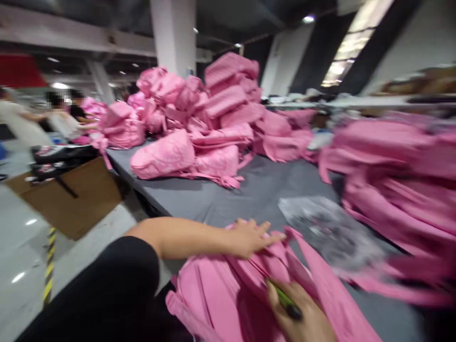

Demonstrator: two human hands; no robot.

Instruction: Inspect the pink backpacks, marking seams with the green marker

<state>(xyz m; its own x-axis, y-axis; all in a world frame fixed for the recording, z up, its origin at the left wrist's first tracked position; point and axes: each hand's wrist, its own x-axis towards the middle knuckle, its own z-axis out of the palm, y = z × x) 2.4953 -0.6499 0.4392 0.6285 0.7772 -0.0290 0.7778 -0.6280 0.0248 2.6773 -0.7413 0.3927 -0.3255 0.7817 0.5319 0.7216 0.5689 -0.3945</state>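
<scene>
A pink backpack [217,294] lies in front of me at the near edge of the grey table, partly cut off below. My left hand [252,237] rests on its upper part, fingers stretched out and apart over the fabric. Lower and to the right, my right hand [306,313] is closed around a small green tool with a black end [287,300], against the bag's fabric. The tool's far tip is hidden, so its kind cannot be made out. A wide pink strap [327,285] runs along the right side of the bag.
A clear plastic bag [327,232] with dark small contents lies on the table [256,190]. Pink backpacks are heaped at the back [231,95] and right [392,161]. A cardboard box [78,199] stands on the floor at left. Several people work farther off.
</scene>
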